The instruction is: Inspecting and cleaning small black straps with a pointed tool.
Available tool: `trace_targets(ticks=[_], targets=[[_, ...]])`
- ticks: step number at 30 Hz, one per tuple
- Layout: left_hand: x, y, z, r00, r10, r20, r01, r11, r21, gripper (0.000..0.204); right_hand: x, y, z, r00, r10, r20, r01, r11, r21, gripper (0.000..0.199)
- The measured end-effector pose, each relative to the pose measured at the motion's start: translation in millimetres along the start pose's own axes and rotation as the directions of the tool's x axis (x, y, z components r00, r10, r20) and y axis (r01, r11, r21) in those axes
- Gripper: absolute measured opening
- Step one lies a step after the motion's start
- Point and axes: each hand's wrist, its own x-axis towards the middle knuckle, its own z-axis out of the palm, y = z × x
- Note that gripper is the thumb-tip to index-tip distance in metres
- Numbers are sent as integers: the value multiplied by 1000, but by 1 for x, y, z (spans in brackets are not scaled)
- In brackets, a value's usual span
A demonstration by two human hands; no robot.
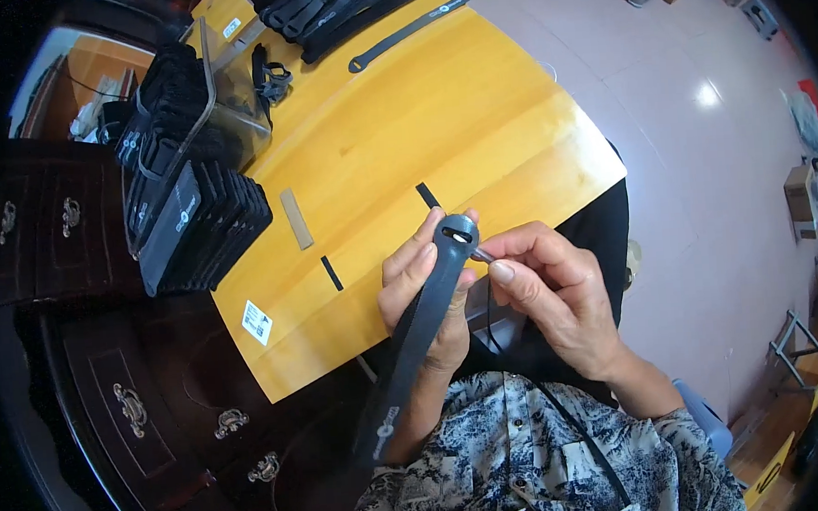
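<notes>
L hand (408, 272) fingers clamp strap (429, 315) nr slot (457, 237); R hand (561, 293) pinches sm dark item (485, 255) alongside; strap likely part-done; stack (206, 229) L of fingers, status unclear.

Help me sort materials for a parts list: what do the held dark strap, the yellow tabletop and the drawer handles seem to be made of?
Dark strap: probably rubber or a soft synthetic, given its smooth, dull surface; fabric is possible.
Yellow tabletop: glossy wood or wood-look laminate, judging by its grain-like streaks and bright sheen.
Drawer handles: likely metal, ornate and silvery with shiny highlights.
</notes>
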Motion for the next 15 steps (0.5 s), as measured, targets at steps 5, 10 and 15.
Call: trace_targets(ticks=[5, 10, 15], targets=[[-7, 2, -3, 996, -84, -25, 86, 992, 91, 35, 7, -5, -15, 982, -167, 91, 189, 902, -388, 19], [-7, 3, -10, 982, -183, -53, 182, 983, -23, 33, 23, -13, -27, 879, -394, 269, 475, 674, -566, 26], [15, 6, -35, 895, -396, 206, 440, 859, -261, 30, 35, -28, -37, 829, -337, 446, 553, 614, -563, 34]])
